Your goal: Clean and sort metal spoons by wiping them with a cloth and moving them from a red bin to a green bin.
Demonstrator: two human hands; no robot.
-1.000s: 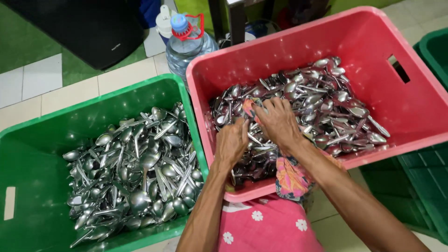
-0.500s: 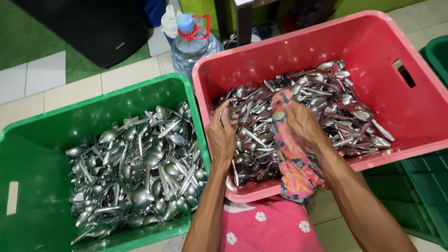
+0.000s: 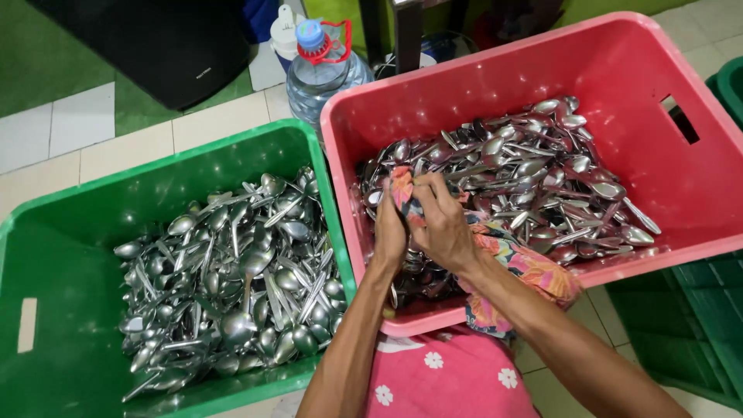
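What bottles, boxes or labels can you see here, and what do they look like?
Water bottle: on the floor behind the two crates, large, clear, blue cap with a red carry handle.
White bottle: just left of the water bottle, small with a white cap, partly hidden.
Black box: top left on the floor, dark, with a tiny pale mark too small to tell.
No signs or screens show.
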